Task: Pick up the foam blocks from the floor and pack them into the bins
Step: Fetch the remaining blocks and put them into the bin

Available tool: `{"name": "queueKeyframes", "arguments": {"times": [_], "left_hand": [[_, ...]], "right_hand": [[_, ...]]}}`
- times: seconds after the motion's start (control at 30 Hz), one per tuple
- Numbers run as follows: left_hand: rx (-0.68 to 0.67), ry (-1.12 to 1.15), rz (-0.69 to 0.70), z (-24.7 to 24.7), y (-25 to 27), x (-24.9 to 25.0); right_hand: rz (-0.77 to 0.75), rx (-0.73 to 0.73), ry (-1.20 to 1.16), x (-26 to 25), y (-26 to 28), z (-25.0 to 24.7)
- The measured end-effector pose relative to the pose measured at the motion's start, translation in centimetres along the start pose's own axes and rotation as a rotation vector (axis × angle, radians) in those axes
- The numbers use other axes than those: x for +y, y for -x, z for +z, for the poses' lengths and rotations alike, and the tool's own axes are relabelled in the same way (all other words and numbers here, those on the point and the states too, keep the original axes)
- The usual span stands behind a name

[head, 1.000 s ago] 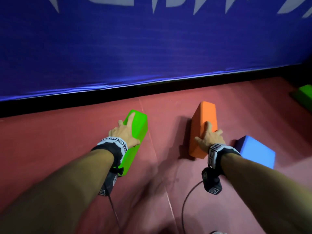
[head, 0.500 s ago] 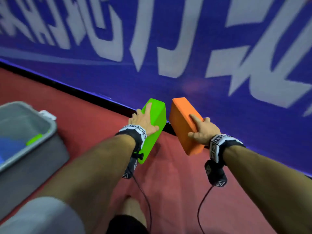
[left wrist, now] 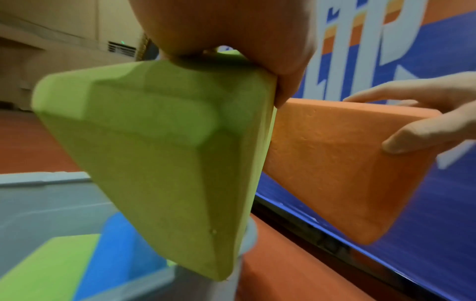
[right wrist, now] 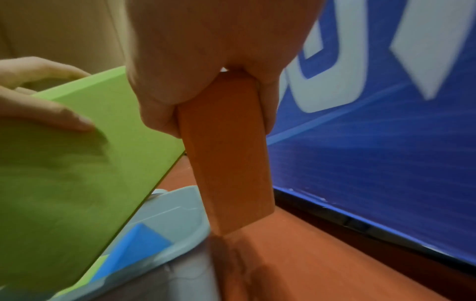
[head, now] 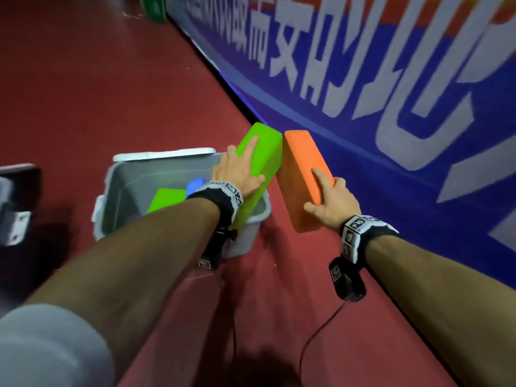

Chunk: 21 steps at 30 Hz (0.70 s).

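Observation:
My left hand [head: 240, 170] grips a green foam block [head: 262, 152] [left wrist: 165, 158] [right wrist: 77, 183], held tilted over the right edge of a grey bin [head: 122, 174] [left wrist: 38, 203]. My right hand [head: 331, 202] grips an orange foam block [head: 303, 169] [left wrist: 335, 173] [right wrist: 231, 163], held in the air just right of the green one and over the red floor beside the bin. Their far ends nearly touch. Inside the bin lie another green block [head: 167, 198] [left wrist: 46, 264] and a blue block [head: 195, 184] [left wrist: 121, 244].
A blue banner wall [head: 391, 107] with large white lettering runs along the right, close to the orange block. A second bin's edge [head: 16, 202] shows at the far left. Red floor [head: 83, 79] stretches beyond the bin. A green object [head: 153, 9] sits far off by the wall.
Both blocks were lifted off the floor and carried to the left. The grey bin, earlier at the left edge, now sits directly under my left hand's green block.

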<state>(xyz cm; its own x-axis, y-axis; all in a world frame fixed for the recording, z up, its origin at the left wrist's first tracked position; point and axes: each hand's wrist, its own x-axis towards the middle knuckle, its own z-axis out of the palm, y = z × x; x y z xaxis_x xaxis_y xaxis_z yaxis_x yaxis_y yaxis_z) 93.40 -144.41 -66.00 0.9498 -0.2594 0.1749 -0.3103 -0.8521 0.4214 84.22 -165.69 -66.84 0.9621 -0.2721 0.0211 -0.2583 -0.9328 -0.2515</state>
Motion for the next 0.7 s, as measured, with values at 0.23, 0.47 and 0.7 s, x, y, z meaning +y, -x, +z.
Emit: {"name": "queueKeyframes", "arguments": {"times": [0.23,0.47,0.7], "left_hand": [[0.130,-0.070,-0.190,-4.1,-2.8,-8.1],[-0.226,-0.070,-0.376,-2.2,-3.6,-14.8],[-0.375,-0.133,-0.398,1.8,-2.7,-17.9]], "right_hand": [[-0.193,0.042,-0.084,-9.5,-5.7,4.4],[-0.102,-0.111,-0.116,-13.7,-7.0,10.1],[-0.030,-0.212,-0.051,-10.6,-6.2,11.5]]}}
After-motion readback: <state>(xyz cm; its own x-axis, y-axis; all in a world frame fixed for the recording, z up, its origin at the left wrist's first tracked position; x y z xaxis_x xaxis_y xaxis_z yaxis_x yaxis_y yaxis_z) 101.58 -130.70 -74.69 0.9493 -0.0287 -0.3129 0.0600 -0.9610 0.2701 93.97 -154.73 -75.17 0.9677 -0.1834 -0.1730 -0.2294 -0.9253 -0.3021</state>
